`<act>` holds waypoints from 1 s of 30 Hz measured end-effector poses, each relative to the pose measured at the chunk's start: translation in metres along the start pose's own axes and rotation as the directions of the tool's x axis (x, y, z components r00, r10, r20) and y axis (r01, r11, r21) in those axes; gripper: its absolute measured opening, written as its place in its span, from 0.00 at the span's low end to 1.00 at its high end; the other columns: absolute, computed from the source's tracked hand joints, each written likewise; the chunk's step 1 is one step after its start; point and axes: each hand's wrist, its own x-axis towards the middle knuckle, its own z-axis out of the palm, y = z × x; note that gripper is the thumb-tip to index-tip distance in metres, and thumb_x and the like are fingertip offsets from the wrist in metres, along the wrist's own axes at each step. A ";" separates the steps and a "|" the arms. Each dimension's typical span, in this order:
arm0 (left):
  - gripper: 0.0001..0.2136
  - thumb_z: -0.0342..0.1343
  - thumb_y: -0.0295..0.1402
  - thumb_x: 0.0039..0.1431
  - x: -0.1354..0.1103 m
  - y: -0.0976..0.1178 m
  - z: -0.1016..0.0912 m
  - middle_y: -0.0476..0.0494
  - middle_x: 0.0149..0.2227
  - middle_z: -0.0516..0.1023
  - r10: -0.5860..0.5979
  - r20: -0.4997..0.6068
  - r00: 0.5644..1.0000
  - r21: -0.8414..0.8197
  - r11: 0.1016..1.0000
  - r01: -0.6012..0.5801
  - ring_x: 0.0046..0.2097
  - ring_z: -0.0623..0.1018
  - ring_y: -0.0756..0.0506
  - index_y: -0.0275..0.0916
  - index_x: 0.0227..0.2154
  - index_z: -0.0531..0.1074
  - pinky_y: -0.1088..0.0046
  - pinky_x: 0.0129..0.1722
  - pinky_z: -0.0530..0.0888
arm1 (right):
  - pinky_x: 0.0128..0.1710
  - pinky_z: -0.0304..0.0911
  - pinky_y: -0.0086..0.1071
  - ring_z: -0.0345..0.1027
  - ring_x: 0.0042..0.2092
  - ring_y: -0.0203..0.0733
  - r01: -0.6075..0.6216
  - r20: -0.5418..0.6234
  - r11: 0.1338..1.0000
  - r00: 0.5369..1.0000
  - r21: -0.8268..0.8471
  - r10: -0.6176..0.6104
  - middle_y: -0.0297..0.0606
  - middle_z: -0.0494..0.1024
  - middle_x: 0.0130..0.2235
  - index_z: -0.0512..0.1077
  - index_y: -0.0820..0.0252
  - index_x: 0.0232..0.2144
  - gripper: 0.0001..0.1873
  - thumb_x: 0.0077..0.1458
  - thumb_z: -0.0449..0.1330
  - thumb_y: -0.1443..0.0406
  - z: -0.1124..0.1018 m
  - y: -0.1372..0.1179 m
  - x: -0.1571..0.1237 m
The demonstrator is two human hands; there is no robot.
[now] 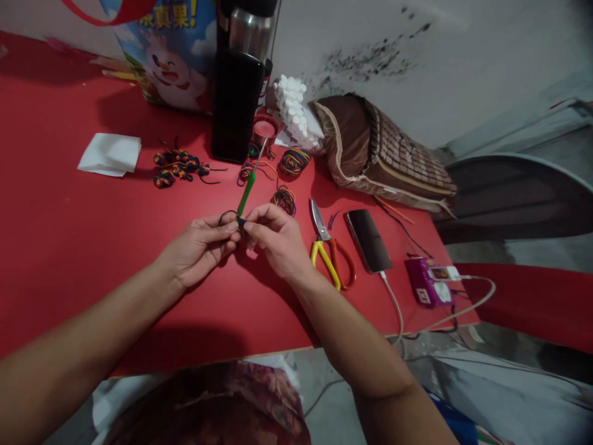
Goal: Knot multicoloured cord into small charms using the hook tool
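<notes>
My left hand [204, 244] and my right hand [277, 238] meet over the red table, with thumbs and fingertips pinched together. Between them is a small dark piece of yarn [242, 222], partly hidden by the fingers. A thin dark strand loops above my left fingertips. A crochet hook [247, 193] with a green handle stands up from the pinch, its metal shaft pointing away. The lower end of its handle meets the yarn at the fingertips; which hand bears it I cannot tell. Just beyond my right hand lies a loose tangle of multicoloured yarn [283, 201].
Yellow-and-orange-handled scissors [330, 244], a phone [369, 241] on a cable and a purple box [428, 284] lie right. Behind are a yarn ball [294, 161], an upright black phone-like slab [236, 108], a bag [171, 68] and a brown cushion [384, 145]. Knotted yarn pieces [178, 167] and white paper [110, 154] lie left.
</notes>
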 end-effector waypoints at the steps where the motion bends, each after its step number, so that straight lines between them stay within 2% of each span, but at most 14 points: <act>1: 0.12 0.55 0.11 0.60 0.000 0.000 0.000 0.44 0.26 0.78 0.005 0.002 1.000 0.000 1.000 -0.005 0.25 0.78 0.53 0.29 0.28 0.79 0.85 0.25 0.78 | 0.18 0.59 0.24 0.62 0.21 0.29 -0.002 -0.002 1.000 1.000 -0.001 0.002 0.23 0.72 0.22 0.71 0.57 0.31 0.15 0.50 0.73 0.59 0.000 0.000 0.000; 7: 0.12 0.56 0.11 0.60 -0.001 -0.002 0.000 0.43 0.25 0.78 0.025 0.013 1.000 0.003 1.000 -0.025 0.25 0.79 0.53 0.29 0.27 0.80 0.84 0.25 0.78 | 0.18 0.60 0.23 0.63 0.20 0.29 -0.006 -0.020 1.000 1.000 -0.020 0.005 0.24 0.72 0.22 0.71 0.57 0.30 0.17 0.50 0.74 0.57 0.000 0.001 0.000; 16: 0.12 0.57 0.11 0.60 -0.002 0.000 0.003 0.43 0.26 0.77 -0.040 -0.032 0.999 -0.018 0.999 0.039 0.24 0.78 0.54 0.29 0.25 0.78 0.87 0.24 0.77 | 0.20 0.62 0.24 0.64 0.20 0.29 -0.001 -0.022 0.997 1.000 -0.078 0.000 0.24 0.73 0.23 0.71 0.57 0.31 0.12 0.52 0.71 0.60 -0.001 0.000 -0.001; 22: 0.13 0.55 0.11 0.60 0.000 -0.001 0.001 0.43 0.25 0.77 -0.006 -0.005 1.000 0.000 1.000 0.006 0.24 0.78 0.54 0.28 0.26 0.78 0.86 0.25 0.77 | 0.21 0.62 0.25 0.64 0.21 0.29 0.017 -0.015 0.998 1.000 -0.057 -0.017 0.24 0.73 0.23 0.71 0.57 0.30 0.14 0.52 0.73 0.59 0.001 0.000 0.000; 26: 0.09 0.60 0.12 0.57 0.000 -0.002 0.001 0.44 0.25 0.78 0.022 -0.008 1.000 0.039 0.999 -0.022 0.24 0.78 0.54 0.29 0.28 0.80 0.86 0.25 0.77 | 0.19 0.61 0.24 0.63 0.20 0.29 0.008 -0.027 0.997 1.000 -0.080 -0.010 0.24 0.73 0.22 0.70 0.57 0.29 0.18 0.52 0.74 0.55 0.001 0.000 0.000; 30: 0.06 0.68 0.16 0.51 -0.001 -0.003 -0.001 0.45 0.24 0.79 0.066 -0.012 0.998 0.109 0.992 -0.065 0.24 0.78 0.53 0.31 0.28 0.80 0.84 0.26 0.78 | 0.19 0.60 0.24 0.62 0.20 0.29 0.000 -0.020 0.996 1.000 -0.086 -0.002 0.24 0.72 0.20 0.70 0.57 0.28 0.18 0.52 0.74 0.55 0.000 0.001 0.001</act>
